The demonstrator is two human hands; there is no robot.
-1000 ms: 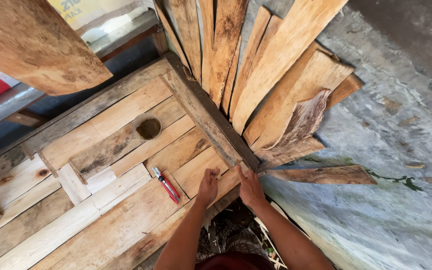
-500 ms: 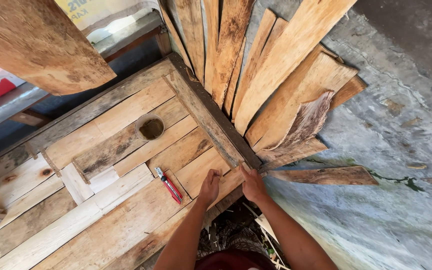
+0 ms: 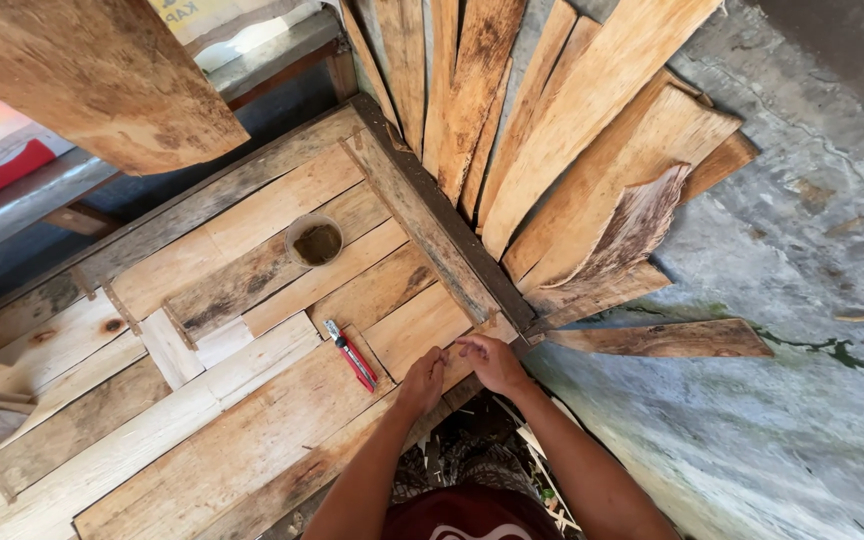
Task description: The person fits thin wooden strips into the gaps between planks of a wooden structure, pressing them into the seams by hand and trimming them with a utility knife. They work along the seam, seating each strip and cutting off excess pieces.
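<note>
Both hands meet at the near corner of the plank bench (image 3: 252, 440). Left hand (image 3: 424, 378) and right hand (image 3: 492, 362) rest fingers together, pinching something too small to identify. Red-handled cutter (image 3: 350, 354) lies just left.

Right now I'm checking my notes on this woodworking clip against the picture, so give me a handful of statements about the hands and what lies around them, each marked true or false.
1. Both hands rest at the near corner of the plank tabletop. True: the left hand and right hand sit close together there.
2. The red-handled tool is held in the left hand. False: it lies on the planks just left of that hand, untouched.
3. A small round cup stands on the planks beyond the tool. True.
4. The loose boards lie stacked flat on the tabletop. False: they fan out beyond its far edge, over the grey ground.
5. The right hand grips a hammer. False: no hammer shows.
</note>
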